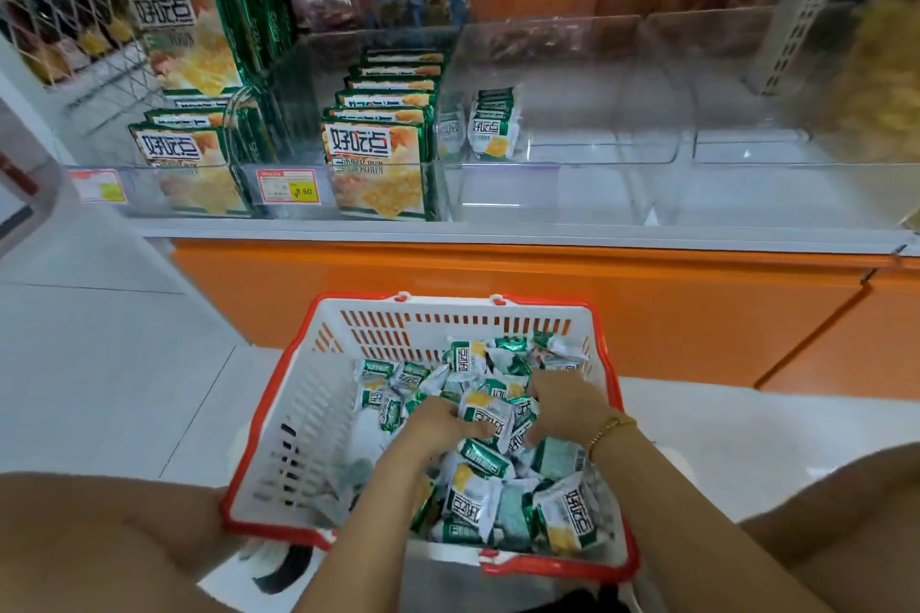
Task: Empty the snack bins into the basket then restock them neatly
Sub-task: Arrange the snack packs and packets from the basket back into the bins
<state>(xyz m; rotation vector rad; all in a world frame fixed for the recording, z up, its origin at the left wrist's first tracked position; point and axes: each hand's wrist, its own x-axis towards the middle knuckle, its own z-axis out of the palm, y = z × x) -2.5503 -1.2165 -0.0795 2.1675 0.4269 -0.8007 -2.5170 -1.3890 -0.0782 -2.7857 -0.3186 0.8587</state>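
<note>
In the basket (448,305), left grip (438,423) at 9 o'clock and right grip (562,406) at 3 clasp snack packets (490,413) between them; the bin (572,149) lies at 12.

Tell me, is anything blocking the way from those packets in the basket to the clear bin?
Nothing visible. The left hand and right hand grip packets in the basket, and open air leads up to the clear bin; only its front wall must be cleared.
</note>
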